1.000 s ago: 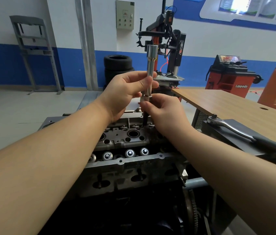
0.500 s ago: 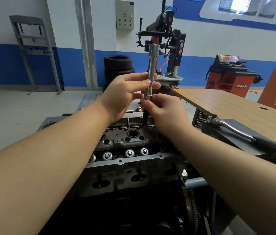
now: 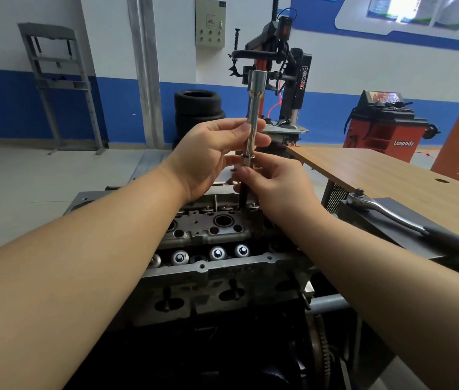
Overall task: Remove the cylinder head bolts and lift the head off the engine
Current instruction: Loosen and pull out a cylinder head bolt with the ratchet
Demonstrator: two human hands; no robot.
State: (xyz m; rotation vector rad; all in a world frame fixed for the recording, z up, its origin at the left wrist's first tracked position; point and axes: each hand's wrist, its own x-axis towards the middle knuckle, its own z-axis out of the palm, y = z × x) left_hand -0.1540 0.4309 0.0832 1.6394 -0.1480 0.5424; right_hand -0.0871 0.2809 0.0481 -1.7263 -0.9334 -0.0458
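Observation:
The grey cylinder head [image 3: 208, 229] sits on the engine block in the middle of the view, its valve springs showing. Above its far right end I hold a long chrome socket extension [image 3: 254, 108] upright. My left hand [image 3: 211, 156] grips the extension's shaft at mid-height. My right hand [image 3: 276, 184] pinches the socket [image 3: 248, 161] at the extension's lower end, with a dark bolt shank [image 3: 242, 197] hanging below it towards the head.
A ratchet wrench [image 3: 386, 212] lies on a dark tray at the right, beside a wooden table [image 3: 391, 175]. Stacked tyres [image 3: 198, 111], a tyre changer [image 3: 279, 66] and a red balancer [image 3: 383, 125] stand behind. A flywheel gear [image 3: 318, 344] is at the lower right.
The extension has tilted slightly, leaning right and then coming back near upright. Both hands keep their hold in nearly the same place.

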